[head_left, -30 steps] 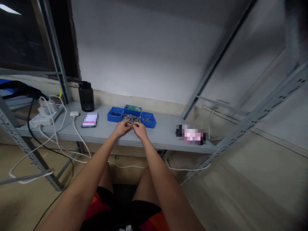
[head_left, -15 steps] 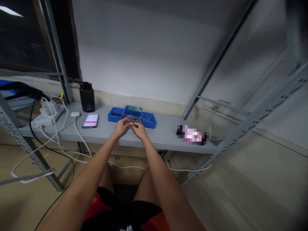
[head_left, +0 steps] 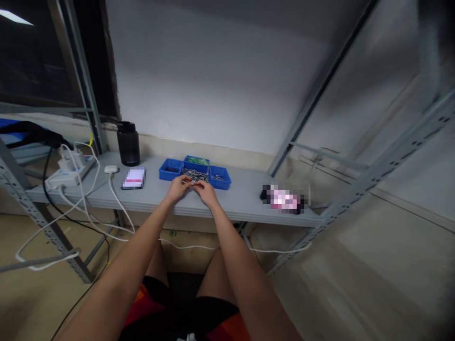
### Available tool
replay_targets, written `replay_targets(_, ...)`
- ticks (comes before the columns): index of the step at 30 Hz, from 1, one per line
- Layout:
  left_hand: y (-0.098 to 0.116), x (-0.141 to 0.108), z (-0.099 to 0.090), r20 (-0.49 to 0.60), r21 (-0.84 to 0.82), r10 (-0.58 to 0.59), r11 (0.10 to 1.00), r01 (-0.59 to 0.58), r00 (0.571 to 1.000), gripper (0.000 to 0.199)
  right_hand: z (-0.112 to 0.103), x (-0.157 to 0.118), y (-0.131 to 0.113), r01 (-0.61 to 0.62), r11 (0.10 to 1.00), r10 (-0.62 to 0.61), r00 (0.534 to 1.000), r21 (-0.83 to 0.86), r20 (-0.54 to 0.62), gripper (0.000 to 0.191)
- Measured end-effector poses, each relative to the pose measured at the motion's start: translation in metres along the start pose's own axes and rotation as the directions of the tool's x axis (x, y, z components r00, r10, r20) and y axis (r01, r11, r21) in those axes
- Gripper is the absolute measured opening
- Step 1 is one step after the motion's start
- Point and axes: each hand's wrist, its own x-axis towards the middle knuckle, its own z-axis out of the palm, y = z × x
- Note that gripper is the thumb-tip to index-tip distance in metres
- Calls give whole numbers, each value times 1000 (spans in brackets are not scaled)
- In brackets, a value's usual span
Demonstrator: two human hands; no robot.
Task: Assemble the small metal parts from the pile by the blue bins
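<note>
My left hand [head_left: 178,187] and my right hand [head_left: 205,191] meet fingertip to fingertip over the grey shelf [head_left: 142,198]. Both are pinched around something too small to make out. Just beyond them, a blue bin of shiny metal pieces [head_left: 195,175] is partly covered by my fingers. To its left is a blue bin [head_left: 165,176] with small dark pieces. On its right, another blue bin [head_left: 221,184] holds a few small metallic pieces. Behind stands a blue bin [head_left: 196,166] with green-tinted contents.
A dark bottle [head_left: 128,144] and a lit phone [head_left: 134,178] are at the left. Near them lie a white power strip [head_left: 71,176], a white charger [head_left: 111,169] and hanging cables. A second, blurred device [head_left: 283,199] lies at the right. Metal uprights flank the shelf.
</note>
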Motion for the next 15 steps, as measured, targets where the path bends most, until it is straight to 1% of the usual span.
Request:
replay_targets(4, 5, -3, -1, -18, 82, -11, 997, 13, 1000, 28, -1, 0, 0, -24, 1000, 22, 993, -17, -117, 13)
replay_targets(6, 7, -4, -1, 1, 131, -9, 991, 9, 1000, 23, -2, 1, 1, -44, 999, 41, 990, -18, -137, 14)
replay_targets(9, 8, -4, -3, 33, 158, 4, 987, -9, 999, 21, -2, 2, 1, -74, 997, 70, 989, -30, -129, 15)
replay_targets(12, 6, -2, -3, 10, 136, 7, 991, -8, 1000, 23, -1, 1, 1, -64, 995, 55, 993, -75, -108, 13)
replay_targets(15, 7, -2, -3, -11, 118, 31, 993, -30, 999, 24, 1, -2, -1, -16, 993, 13, 1000, -118, -20, 10)
